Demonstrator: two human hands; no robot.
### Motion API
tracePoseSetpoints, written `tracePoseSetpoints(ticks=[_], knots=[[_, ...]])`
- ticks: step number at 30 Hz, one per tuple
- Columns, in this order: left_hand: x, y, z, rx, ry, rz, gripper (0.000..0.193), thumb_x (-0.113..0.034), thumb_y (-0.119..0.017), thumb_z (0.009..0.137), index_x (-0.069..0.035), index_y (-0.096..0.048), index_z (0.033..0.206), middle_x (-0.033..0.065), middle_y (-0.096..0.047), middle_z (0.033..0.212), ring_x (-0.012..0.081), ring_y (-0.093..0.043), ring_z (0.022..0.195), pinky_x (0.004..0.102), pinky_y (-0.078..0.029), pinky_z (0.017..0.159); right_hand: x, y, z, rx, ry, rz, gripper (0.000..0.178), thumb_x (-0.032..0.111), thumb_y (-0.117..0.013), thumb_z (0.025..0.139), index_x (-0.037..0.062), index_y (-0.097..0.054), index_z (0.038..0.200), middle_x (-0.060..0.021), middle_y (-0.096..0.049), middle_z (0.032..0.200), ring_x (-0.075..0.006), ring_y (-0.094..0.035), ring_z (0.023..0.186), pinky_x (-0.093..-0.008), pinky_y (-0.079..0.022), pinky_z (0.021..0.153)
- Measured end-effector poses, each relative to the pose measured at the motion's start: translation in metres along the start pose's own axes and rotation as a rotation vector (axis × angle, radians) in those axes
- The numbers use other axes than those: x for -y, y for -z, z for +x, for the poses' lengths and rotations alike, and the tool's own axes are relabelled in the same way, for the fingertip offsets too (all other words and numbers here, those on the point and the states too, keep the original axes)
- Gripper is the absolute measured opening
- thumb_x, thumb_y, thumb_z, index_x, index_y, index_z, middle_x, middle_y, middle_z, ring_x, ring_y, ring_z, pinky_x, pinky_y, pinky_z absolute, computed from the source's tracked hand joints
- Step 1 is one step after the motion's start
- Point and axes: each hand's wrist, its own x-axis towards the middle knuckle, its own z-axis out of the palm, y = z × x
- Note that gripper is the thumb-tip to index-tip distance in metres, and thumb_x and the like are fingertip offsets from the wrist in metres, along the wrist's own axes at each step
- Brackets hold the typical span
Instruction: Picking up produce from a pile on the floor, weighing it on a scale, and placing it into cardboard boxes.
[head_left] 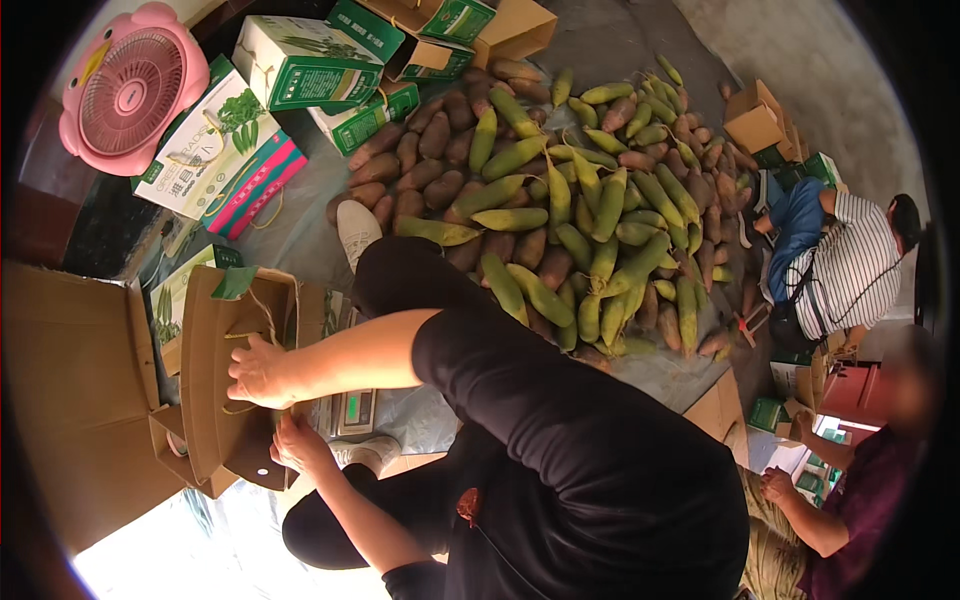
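An open brown cardboard box (205,350) stands tilted at the left, with cord loops and a green tab at its top. My right hand (262,372) reaches across it, fingers bent over its top edge beside a cord. Lower down, my left hand (302,446) is closed on the box's near edge. What lies inside the box is mostly hidden. Beside and partly under the box is a flat scale (357,408) with a lit green display. My shoes rest on either side of the scale.
Long green radishes (610,205) and reddish-brown roots (435,135) spread in a big heap on plastic sheeting. Printed cartons (325,65) and a pink fan (135,90) stand at the far left. A large cardboard box (75,390) is left. Two people (840,265) work at right.
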Motion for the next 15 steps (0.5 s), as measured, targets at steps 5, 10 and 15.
tracePoseSetpoints(ticks=[5, 10, 15], knots=[[0.001, 0.007, 0.000, 0.054, -0.005, 0.050, 0.015, -0.014, -0.059, 0.076, -0.008, -0.060, 0.090, 0.0067, -0.062, 0.085, 0.0265, -0.058, 0.084, 0.0414, -0.037, 0.082, -0.046, 0.097, -0.046, -0.137, -0.115, 0.248, 0.035, 0.027, -0.072, 0.069, 0.0163, -0.062, 0.102, -0.0057, -0.063, 0.096, -0.0276, -0.059, 0.093, -0.0471, -0.042, 0.077], [0.003, 0.005, 0.001, 0.004, -0.002, 0.002, 0.016, -0.010, -0.061, 0.074, -0.007, -0.060, 0.091, 0.0071, -0.062, 0.088, 0.0267, -0.058, 0.087, 0.0416, -0.037, 0.083, -0.148, 0.134, -0.169, -0.563, -0.545, 0.124, 0.030, 0.018, -0.069, 0.072, 0.0119, -0.063, 0.100, -0.0104, -0.064, 0.094, -0.0287, -0.062, 0.087, -0.0397, -0.050, 0.074], [0.010, 0.010, 0.000, 0.027, 0.041, 0.034, 0.017, -0.009, -0.060, 0.074, -0.006, -0.061, 0.091, 0.0082, -0.063, 0.087, 0.0275, -0.058, 0.087, 0.0403, -0.037, 0.084, -0.218, 0.116, -0.324, -0.407, -1.250, 0.007, 0.027, 0.017, -0.062, 0.073, 0.0124, -0.063, 0.099, -0.0108, -0.063, 0.102, -0.0305, -0.059, 0.096, -0.0412, -0.048, 0.080]])
